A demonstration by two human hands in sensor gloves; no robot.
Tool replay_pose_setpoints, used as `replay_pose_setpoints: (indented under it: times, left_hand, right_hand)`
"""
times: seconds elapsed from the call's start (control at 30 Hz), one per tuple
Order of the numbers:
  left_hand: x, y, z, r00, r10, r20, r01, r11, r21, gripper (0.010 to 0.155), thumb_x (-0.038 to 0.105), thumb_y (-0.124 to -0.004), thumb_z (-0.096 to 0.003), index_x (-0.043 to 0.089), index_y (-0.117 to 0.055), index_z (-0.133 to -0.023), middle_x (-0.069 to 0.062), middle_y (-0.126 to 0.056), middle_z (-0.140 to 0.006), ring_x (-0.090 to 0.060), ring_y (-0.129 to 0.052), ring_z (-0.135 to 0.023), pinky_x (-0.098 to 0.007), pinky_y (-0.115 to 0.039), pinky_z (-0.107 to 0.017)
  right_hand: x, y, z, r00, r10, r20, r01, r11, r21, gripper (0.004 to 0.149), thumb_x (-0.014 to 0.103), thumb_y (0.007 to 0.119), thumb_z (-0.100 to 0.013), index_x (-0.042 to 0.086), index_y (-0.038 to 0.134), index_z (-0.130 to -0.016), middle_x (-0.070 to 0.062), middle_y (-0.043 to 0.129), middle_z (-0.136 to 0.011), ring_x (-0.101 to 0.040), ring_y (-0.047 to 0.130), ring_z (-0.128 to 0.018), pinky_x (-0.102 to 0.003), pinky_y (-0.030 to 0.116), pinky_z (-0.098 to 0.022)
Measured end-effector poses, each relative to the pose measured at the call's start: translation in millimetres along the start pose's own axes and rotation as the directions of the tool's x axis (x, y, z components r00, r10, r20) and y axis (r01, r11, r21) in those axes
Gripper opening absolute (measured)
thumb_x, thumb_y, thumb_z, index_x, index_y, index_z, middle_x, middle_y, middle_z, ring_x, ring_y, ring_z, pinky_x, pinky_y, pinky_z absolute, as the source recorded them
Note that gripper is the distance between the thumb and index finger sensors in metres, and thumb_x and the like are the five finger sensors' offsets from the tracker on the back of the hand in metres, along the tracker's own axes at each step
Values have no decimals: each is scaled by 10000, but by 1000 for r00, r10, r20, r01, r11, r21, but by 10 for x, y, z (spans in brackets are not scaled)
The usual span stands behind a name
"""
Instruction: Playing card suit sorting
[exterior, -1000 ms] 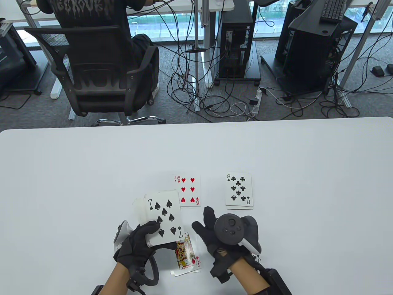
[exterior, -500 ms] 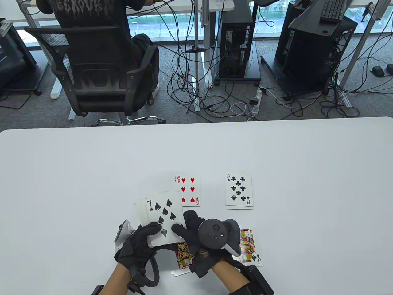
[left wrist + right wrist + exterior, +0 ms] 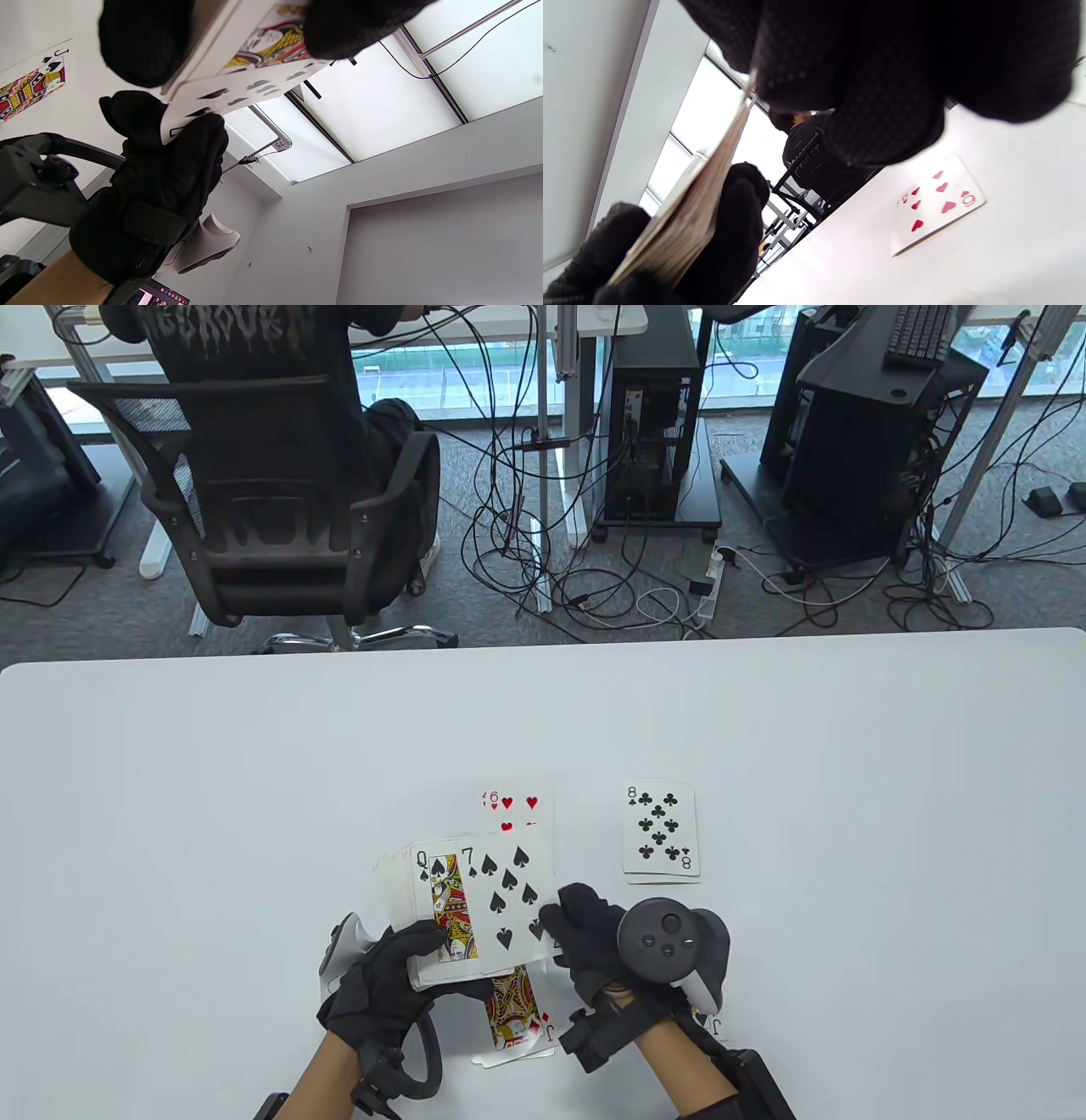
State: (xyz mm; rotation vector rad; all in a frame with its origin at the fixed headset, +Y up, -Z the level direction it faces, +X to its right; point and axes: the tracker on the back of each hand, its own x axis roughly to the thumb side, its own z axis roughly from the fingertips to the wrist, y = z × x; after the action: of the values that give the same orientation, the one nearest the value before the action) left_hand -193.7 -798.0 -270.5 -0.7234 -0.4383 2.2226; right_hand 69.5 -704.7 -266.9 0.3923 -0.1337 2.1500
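The left hand (image 3: 382, 984) holds a deck of cards (image 3: 407, 891) above the white bench (image 3: 212, 814). Its fingers are curled round the deck, and its thumb lies on the queen of spades (image 3: 447, 912), which is the top card of the deck. In the left wrist view the deck sits between the thumb and the fingers (image 3: 144, 42) of that hand.

The right hand (image 3: 594, 942) pinches the seven of spades (image 3: 509, 899) by its lower right corner. That card is slid off to the right of the deck. It covers part of the queen and hides the lower half of the six of hearts (image 3: 517, 806). In the right wrist view the thin edge of the card is squeezed between the dark fingers (image 3: 882, 84).

The six of hearts lies face up on the bench, just behind the hands. The eight of clubs (image 3: 661, 830) lies face up to its right, on top of another card. The jack of diamonds (image 3: 516, 1011) lies close to the near edge, between the two wrists, with cards under it too. A jack of spades (image 3: 32, 82) lies on the bench by the right hand, mostly hidden in the table view
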Motion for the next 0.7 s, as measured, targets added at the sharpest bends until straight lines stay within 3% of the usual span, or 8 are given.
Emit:
replay_pose_setpoints:
  times: [0.17, 0.3, 0.53, 0.7]
  left_hand:
    - [6, -11, 3, 1000, 8, 2, -8, 1000, 16, 607, 438, -704, -629, 365, -334, -1105, -20, -483, -1168, -366, -679, -1041, -477, -810, -582]
    - [13, -15, 5, 1000, 8, 4, -8, 1000, 24, 608, 439, -702, -630, 366, -330, -1105, -20, -477, -1169, -367, -674, -1042, -476, -810, -583]
    - [16, -13, 15, 1000, 5, -2, -5, 999, 33, 608, 441, -702, -629, 365, -331, -1105, -22, -478, -1169, -367, -675, -1042, -476, -810, -582]
    - [18, -13, 19, 1000, 6, -3, -6, 999, 36, 607, 441, -701, -629, 367, -330, -1104, -21, -477, -1169, -365, -675, -1042, -475, -810, -583]
  right_hand:
    - [-200, -314, 134, 995, 34, -92, -33, 999, 19, 385, 183, 682, -529, -148, 739, -718, -106, 918, -367, -311, 971, -295, -447, 866, -192]
    - [-394, -506, 260, 958, 222, -183, -203, 972, 116, 389, 184, 682, -529, -154, 743, -712, -102, 919, -356, -307, 972, -284, -445, 866, -184]
    - [-682, -581, 496, 792, 479, -379, -381, 872, 308, 393, 182, 681, -532, -169, 753, -691, -104, 922, -327, -308, 974, -250, -446, 864, -153]
    - [-802, -455, 569, 651, 672, -353, -520, 733, 438, 398, 185, 681, -532, -173, 753, -691, -108, 923, -326, -312, 973, -249, -449, 863, -153]
